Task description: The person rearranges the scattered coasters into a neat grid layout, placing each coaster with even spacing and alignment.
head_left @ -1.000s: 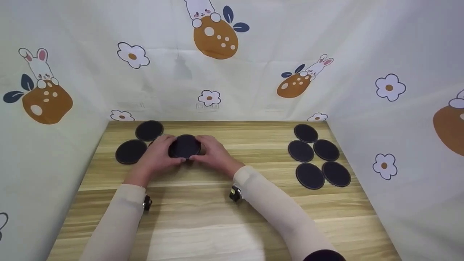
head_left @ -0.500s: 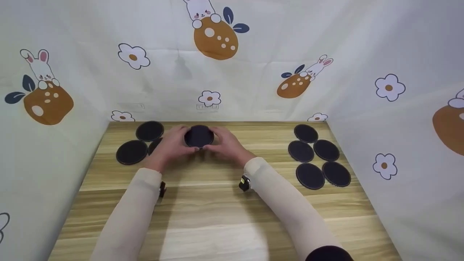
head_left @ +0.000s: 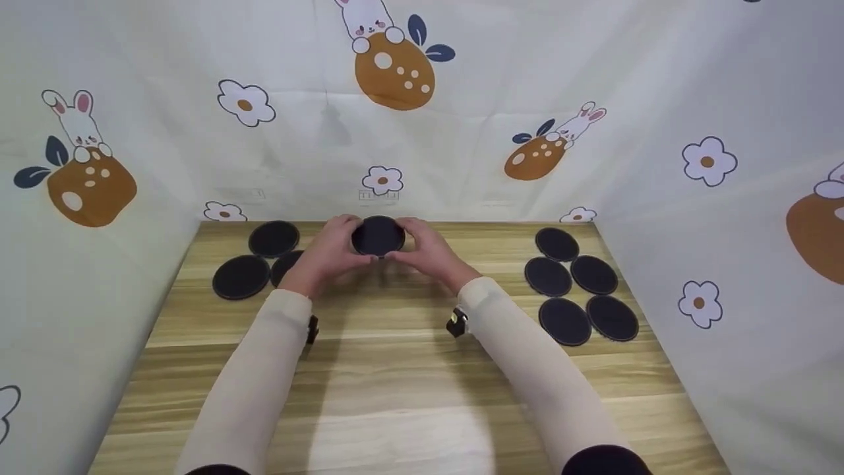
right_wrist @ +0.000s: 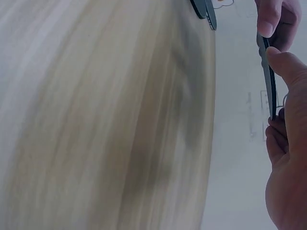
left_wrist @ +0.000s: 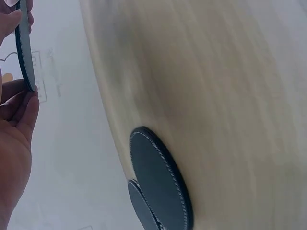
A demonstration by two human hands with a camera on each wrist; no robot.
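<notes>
The left hand [head_left: 330,251] at nine o'clock and the right hand [head_left: 434,254] at three clamp the rim of a disc [head_left: 378,236] held clear of the tabletop [head_left: 395,376].

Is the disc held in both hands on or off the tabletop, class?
Off: both wrist views show pale backdrop between disc and tabletop.

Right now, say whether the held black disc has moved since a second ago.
Yes: in the head view, the held disc has moved right and up, toward the printed flower above it.
</notes>
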